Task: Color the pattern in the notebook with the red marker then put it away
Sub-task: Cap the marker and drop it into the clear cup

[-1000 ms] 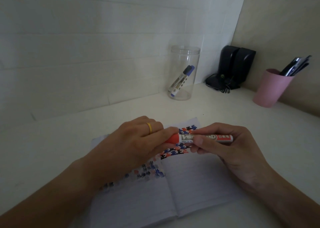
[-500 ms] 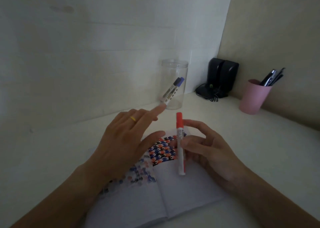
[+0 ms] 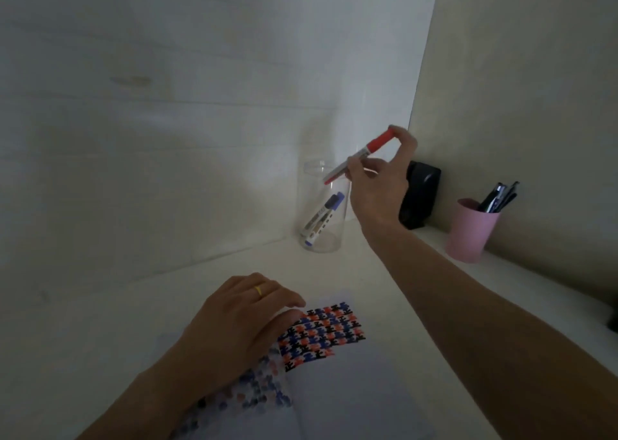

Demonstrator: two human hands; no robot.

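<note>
Red marker (image 3: 363, 154): capped, tilted, cap end high and to the right, tail end low over the mouth of the clear jar (image 3: 321, 212). It was in the air, not yet inside.
Right hand (image 3: 378, 185): I held the red marker pinched, thumb at mid-barrel and fingertips up at the cap. Arm stretched out across the desk (image 3: 384, 282).
Clear jar: upright by the back wall, open at the top, with a blue marker (image 3: 322, 217) leaning inside it.
Step in hand: by my judgement, the putting away; only the drop into the jar remained.
Notebook (image 3: 351, 379): lay open on the desk near me, its pattern (image 3: 322, 334) filled in red, blue and black on the right page. The left page showed fainter marks, partly blurred.
Left hand (image 3: 240, 326): rested flat, palm down, fingers loosely spread over the left page, gripping nothing. It wore a ring (image 3: 258, 290).
Surroundings: black speakers (image 3: 419, 198) in the corner behind my right hand; a pink cup (image 3: 470, 232) of pens further right.
Risk one: the tail could strike the jar rim if released at this slant, sending the marker onto the desk.
Risk two: the leaning blue marker could block the fall and leave the red one propped out.
Risk three: my wrist passed close to the jar; a knock could tip so light a jar.
</note>
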